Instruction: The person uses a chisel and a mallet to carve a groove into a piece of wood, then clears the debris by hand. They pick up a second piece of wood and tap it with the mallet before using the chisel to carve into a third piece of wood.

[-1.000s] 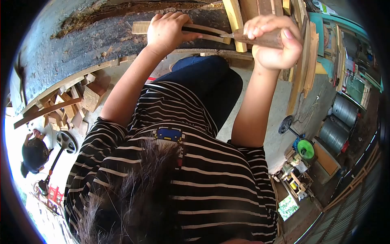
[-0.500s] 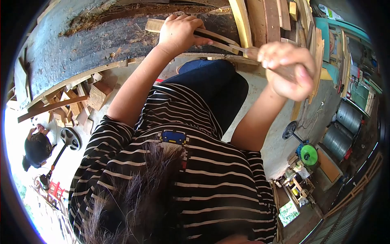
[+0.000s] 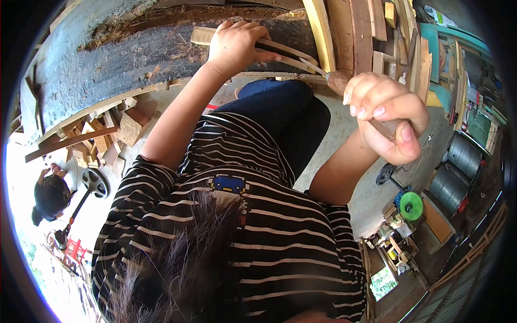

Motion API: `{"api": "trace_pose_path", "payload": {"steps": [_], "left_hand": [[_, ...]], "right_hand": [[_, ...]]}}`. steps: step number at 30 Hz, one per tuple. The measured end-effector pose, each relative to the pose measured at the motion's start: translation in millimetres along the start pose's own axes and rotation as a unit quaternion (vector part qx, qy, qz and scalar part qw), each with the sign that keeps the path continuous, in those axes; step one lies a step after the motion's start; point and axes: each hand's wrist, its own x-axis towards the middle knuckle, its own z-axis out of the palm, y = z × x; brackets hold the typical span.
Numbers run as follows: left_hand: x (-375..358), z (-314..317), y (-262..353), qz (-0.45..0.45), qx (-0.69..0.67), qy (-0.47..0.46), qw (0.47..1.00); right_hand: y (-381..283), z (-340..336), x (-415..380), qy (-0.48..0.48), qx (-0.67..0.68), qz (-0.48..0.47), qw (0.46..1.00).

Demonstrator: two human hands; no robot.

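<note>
My left hand is closed around a narrow wooden piece on the dark workbench. To the right of that hand, the piece shows two long strips with a dark gap between them. My right hand grips the rounded handle of a wooden-handled tool with a thin metal shank. Its tip points left, right at the wooden piece's right end. Most of the handle is hidden inside my fist.
Boards and loose strips lie at the bench's right side. Wood offcuts are heaped on the floor at left, where another person crouches. Metal cylinders and a green round object stand at right.
My right hand has moved down and slightly right with the tool, whose shank now slants more steeply. My left hand and the wooden piece stay almost where they were.
</note>
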Motion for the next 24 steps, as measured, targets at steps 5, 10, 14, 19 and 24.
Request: {"api": "trace_pose_path", "payload": {"steps": [5,10,14,19,24], "left_hand": [[1.5,0.9,-0.6,-0.007,-0.008,-0.016,1.0],[0.4,2.4,-0.8,0.0,0.004,0.005,1.0],[0.8,2.4,-2.0,0.007,-0.002,-0.003,1.0],[0.2,2.9,-1.7,-0.002,0.008,-0.011,1.0],[1.5,-0.5,-0.9,-0.003,-0.004,-0.016,1.0]], "right_hand": [[11.7,2.2,-2.9,-0.01,-0.022,-0.017,1.0],[16.2,-1.1,-3.7,-0.002,-0.017,-0.018,1.0],[26.2,-8.9,-2.4,0.044,0.054,-0.014,0.997],[16.9,-15.5,0.8,0.01,0.078,-0.01,0.997],[-12.2,-14.7,10.7,-0.051,0.005,0.021,0.998]]}}
